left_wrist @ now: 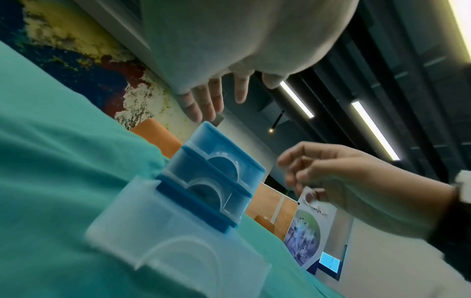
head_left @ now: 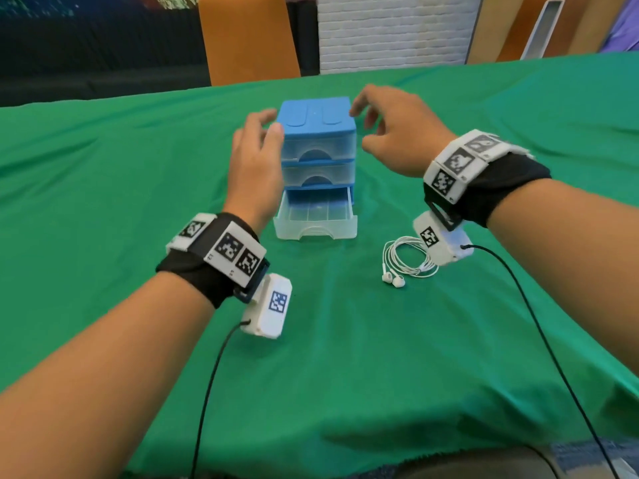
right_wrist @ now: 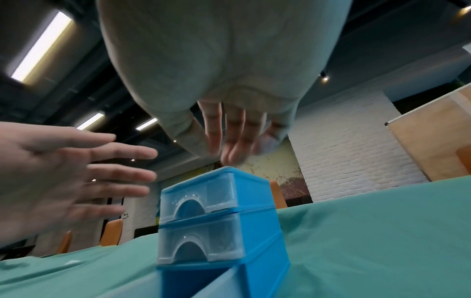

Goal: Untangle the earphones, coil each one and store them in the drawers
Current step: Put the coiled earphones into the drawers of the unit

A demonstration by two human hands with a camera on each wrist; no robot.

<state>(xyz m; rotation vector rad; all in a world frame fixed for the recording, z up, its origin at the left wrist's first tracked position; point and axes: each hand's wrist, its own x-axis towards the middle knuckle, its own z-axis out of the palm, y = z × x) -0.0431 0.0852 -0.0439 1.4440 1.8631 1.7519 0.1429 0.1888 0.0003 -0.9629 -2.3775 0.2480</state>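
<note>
A small blue drawer unit (head_left: 316, 119) with three clear drawers stands mid-table. Its bottom drawer (head_left: 315, 219) is pulled out and looks empty; the upper two are pushed in. My left hand (head_left: 257, 157) hovers at the unit's left side, fingers straight and spread (right_wrist: 112, 173), holding nothing. My right hand (head_left: 394, 126) hangs at the unit's top right corner with relaxed fingers (right_wrist: 229, 141), also empty. A coiled white earphone (head_left: 404, 261) lies on the cloth to the right of the open drawer, partly under my right wrist camera. The unit shows close up in both wrist views (left_wrist: 216, 175) (right_wrist: 219, 201).
A green cloth (head_left: 345, 357) covers the whole table. An orange chair (head_left: 245, 39) stands behind the far edge. Black cables (head_left: 539, 333) run from both wrist cameras back toward me across the cloth.
</note>
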